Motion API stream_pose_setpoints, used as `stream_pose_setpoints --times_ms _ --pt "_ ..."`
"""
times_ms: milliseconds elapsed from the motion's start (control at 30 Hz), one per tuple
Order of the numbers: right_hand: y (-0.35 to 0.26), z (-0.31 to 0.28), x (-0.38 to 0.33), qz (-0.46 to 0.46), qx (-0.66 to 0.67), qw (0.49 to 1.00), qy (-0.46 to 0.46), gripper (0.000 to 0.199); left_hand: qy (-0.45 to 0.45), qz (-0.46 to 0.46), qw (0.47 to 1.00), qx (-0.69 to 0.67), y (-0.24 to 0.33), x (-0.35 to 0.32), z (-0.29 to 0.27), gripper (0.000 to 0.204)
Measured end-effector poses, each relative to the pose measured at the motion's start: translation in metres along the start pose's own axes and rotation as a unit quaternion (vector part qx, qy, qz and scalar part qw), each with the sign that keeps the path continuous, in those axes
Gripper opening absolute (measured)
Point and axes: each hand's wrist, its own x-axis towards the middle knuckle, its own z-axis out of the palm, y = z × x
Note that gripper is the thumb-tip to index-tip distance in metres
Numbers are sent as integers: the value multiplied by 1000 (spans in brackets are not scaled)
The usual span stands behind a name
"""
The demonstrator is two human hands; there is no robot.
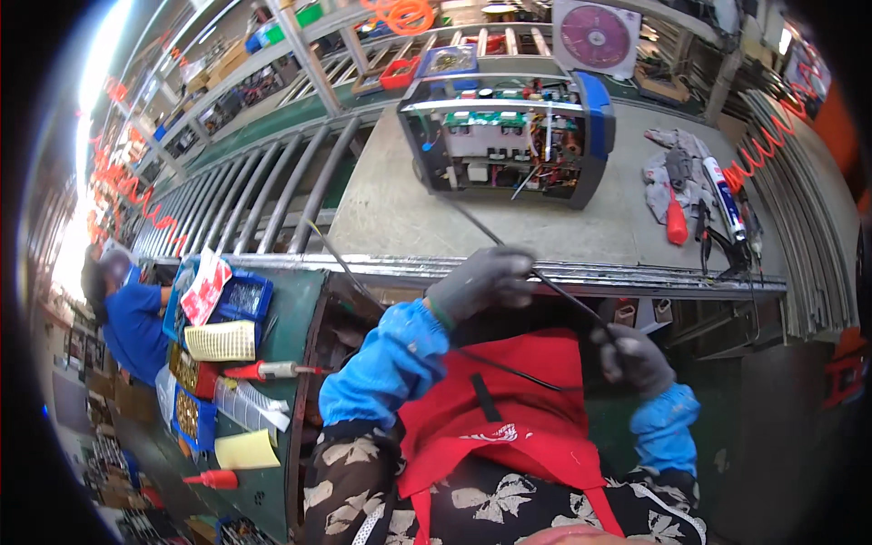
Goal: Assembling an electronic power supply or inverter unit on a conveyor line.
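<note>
A thin black cable (545, 277) is gripped in both gloved hands at the near edge of the counter (391, 218). The left hand (481, 283) is closed around the cable just at the counter's metal rim, fingers curled over it. The right hand (631, 356) is closed in a fist on the same cable lower down, close to a red apron (509, 409), and the cable is stretched taut between the two hands. From the left hand the cable is seen running up across the counter toward an open blue-framed unit (509, 141) with exposed circuit boards and wiring. A slack length is also seen curving across the apron below the hands. Well to the right on the counter, a grey rag (677, 168), a red-handled tool (677, 222) and a white tube (738, 195) are laid together. On the left, bins of parts (241, 300) and a red-handled screwdriver (268, 370) are kept on a lower green shelf, beside which a person in blue (127, 318) is seated.
</note>
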Motion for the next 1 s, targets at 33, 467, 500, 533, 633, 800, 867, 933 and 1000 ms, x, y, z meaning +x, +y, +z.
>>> stream_pose_setpoints --times_ms 33,467,500,533,633,800,867,933,1000 --pt "-2 -18 -31 12 -24 999 44 54 38 25 998 53 -5 -4 -15 45" --pt "-19 -104 -11 -29 -599 635 486 40 431 371 754 328 63 75 -255 64" --pt "-34 -107 4 -65 -608 615 498 38 392 350 779 342 76 80 -252 61" --pt "-49 -113 27 -117 -613 608 491 38 355 329 797 361 92 74 -245 58" --pt "-64 -177 53 -218 -625 520 539 37 330 350 749 456 70 104 -186 52" --pt "-77 -150 95 -283 -592 544 524 38 275 417 723 477 13 136 -148 42" --pt "-67 -106 148 -312 -576 613 442 38 222 437 752 441 -22 97 -161 38" --pt "-51 -60 175 -319 -554 679 361 38 54 521 775 354 -47 73 -177 35" --pt "-33 -27 189 -302 -526 741 287 38 448 339 785 261 -65 27 -134 33"
